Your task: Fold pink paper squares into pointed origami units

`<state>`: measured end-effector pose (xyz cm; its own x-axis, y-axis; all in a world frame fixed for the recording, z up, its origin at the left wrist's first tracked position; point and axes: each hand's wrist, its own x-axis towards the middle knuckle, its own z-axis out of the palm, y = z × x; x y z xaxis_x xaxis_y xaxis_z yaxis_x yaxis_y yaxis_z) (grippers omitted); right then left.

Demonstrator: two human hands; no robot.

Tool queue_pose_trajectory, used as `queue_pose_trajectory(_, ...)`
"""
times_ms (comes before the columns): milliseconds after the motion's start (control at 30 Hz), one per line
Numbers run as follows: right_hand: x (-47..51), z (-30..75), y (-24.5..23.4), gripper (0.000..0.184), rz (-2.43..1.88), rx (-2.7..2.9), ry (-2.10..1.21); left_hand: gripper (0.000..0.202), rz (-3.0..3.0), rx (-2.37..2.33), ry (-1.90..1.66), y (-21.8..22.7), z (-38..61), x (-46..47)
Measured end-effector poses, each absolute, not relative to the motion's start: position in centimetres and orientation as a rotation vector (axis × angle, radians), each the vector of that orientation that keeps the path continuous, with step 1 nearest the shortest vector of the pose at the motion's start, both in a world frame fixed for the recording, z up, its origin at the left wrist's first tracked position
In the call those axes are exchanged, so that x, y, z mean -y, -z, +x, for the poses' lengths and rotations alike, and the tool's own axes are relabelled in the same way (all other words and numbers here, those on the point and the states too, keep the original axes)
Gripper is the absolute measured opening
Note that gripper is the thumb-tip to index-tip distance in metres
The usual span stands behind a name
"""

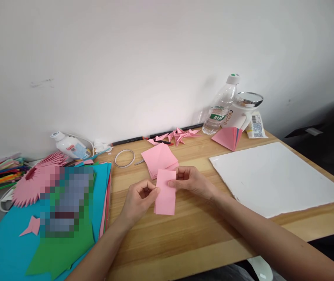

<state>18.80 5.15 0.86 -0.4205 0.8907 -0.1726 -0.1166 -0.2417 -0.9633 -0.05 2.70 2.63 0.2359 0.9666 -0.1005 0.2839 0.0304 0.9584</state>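
Observation:
A folded pink paper [165, 199], taller than wide, is held upright above the wooden table. My left hand [140, 200] pinches its left edge between thumb and fingers. On the other side my right hand [190, 182] grips the upper right edge, thumb in front and fingers behind. Just beyond lies a stack of pink paper squares [158, 158], partly covered by the held piece. Several pointed pink folded pieces [179, 136] rest farther back near the wall.
A white board [278, 179] lies at right. Behind it stand a water bottle [218, 107], a white mug [240, 113] and pink sheets [227, 138]. A tape roll [125, 150] sits left of the stack. Blue sheets [5, 242], green paper [64, 253] and a white bottle [74, 146] are at left.

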Motion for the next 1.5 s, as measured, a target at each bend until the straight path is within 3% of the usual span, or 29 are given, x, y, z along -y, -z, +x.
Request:
queue_pose_trajectory(800, -5.8, 19.4, -0.9, 0.035, -1.005, 1.128, -1.811, 0.024, 1.478, -1.234, -0.794, -2.9, -0.1, -2.9)
queue_pose_trajectory(1133, -5.7, 19.3, 0.0, 0.034, -1.037, 1.151, -1.657, 0.026, 1.441, -1.225, -0.759, -2.6, -0.1, -2.9)
queue_pose_trajectory(1367, -5.0, 18.6, -0.1, 0.044, -0.846, 1.214, -2.030, 0.026, 1.441, -1.278, -0.891, -2.2, -0.2, -2.9)
queue_pose_trajectory(1500, -4.4, 18.0, -0.4, 0.038, -0.884, 1.300, -2.060, 0.026, 1.430, -1.284, -1.000, -1.9, -0.4, -3.0)
